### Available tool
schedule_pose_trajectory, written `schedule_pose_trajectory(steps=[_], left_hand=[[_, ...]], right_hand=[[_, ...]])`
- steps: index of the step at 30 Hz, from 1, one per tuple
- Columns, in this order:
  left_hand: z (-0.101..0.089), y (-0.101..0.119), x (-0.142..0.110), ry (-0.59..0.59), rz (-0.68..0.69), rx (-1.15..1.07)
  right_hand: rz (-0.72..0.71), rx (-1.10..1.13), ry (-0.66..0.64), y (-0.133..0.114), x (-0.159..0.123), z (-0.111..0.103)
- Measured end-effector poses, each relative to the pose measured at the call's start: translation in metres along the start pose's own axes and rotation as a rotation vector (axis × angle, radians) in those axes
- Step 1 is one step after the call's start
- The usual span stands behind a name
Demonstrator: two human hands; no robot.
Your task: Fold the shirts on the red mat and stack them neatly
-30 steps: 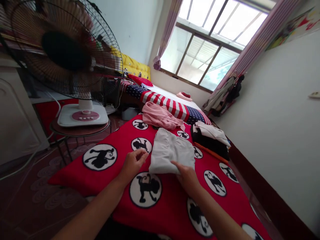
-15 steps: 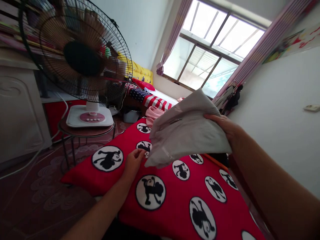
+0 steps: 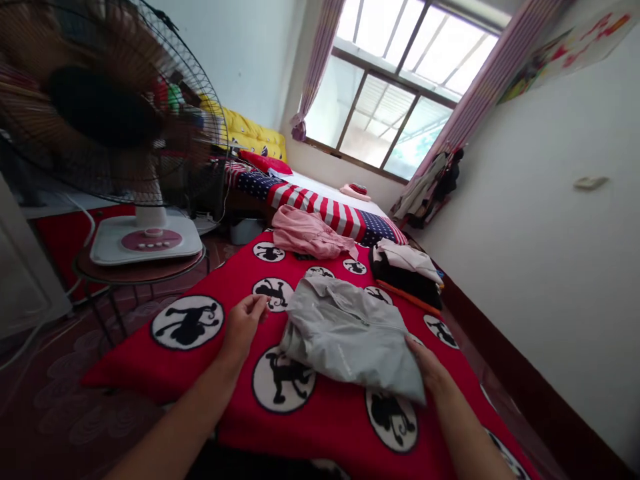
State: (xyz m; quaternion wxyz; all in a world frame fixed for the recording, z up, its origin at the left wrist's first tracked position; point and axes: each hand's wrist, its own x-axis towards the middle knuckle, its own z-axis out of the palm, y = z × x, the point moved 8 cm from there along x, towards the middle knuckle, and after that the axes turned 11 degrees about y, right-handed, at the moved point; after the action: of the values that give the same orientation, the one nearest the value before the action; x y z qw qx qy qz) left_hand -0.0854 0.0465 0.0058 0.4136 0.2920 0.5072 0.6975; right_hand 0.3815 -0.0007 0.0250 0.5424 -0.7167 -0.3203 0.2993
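Observation:
A folded grey jacket [image 3: 350, 333] with a collar and a dark zip line lies on the red blanket [image 3: 345, 433] with black monkey figures in white circles. At its right edge is my right hand [image 3: 427, 367], closed on the cloth, with the fingertips partly hidden by it. My left hand [image 3: 246, 327] hovers over the blanket to the left of the jacket, apart from it. Its fingers are pinched together, and nothing shows between them.
Beyond the jacket lie a pink garment [image 3: 310, 233] and, to the right, a dark stack of folded clothes [image 3: 407, 283] with a pale piece on top. A fan [image 3: 150, 230] stands on a round stool at left. Another bed [image 3: 320, 200] is under the window.
My right hand has brought the grey jacket down from the air onto the blanket. The pink garment and the dark stack behind it now show fully. My left hand stays pinched.

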Motion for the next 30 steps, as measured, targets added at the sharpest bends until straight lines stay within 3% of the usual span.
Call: schedule_pose_trajectory(steps=[2,5,8,11,13,15,18,21,24,26,30], left_hand=[[0.0,0.0,0.001,-0.014,0.038,0.056],[0.003,0.008,-0.004,-0.022,0.186,0.194],[0.018,0.024,-0.019,-0.086,0.375,0.354],[0.045,0.037,-0.04,-0.267,0.543,0.451],[0.061,0.041,-0.05,-0.381,0.652,0.528],[0.072,0.039,-0.052,-0.433,0.717,0.658],[0.081,0.029,-0.042,-0.456,0.705,0.875],[0.089,0.016,-0.031,-0.497,0.627,1.008],[0.096,0.009,-0.03,-0.578,0.555,0.974],[0.1,0.015,-0.036,-0.619,0.638,0.873],[0.093,0.031,-0.056,-0.682,0.952,0.744]], right_hand=[[-0.014,-0.067,0.128,0.007,0.004,-0.02],[-0.339,-0.238,0.31,-0.027,-0.008,-0.031],[-0.553,-0.296,0.188,-0.054,-0.037,0.002],[-0.615,-0.262,-0.04,-0.059,-0.07,0.051],[-0.676,-0.287,-0.126,-0.059,-0.086,0.079],[-0.727,-0.336,-0.153,-0.058,-0.093,0.1],[-0.771,-0.411,-0.14,-0.058,-0.093,0.123],[-0.8,-0.465,-0.131,-0.06,-0.09,0.141],[-0.821,-0.466,-0.117,-0.065,-0.089,0.149],[-0.846,-0.408,-0.096,-0.068,-0.091,0.146],[-0.95,-0.288,-0.109,-0.067,-0.098,0.129]])
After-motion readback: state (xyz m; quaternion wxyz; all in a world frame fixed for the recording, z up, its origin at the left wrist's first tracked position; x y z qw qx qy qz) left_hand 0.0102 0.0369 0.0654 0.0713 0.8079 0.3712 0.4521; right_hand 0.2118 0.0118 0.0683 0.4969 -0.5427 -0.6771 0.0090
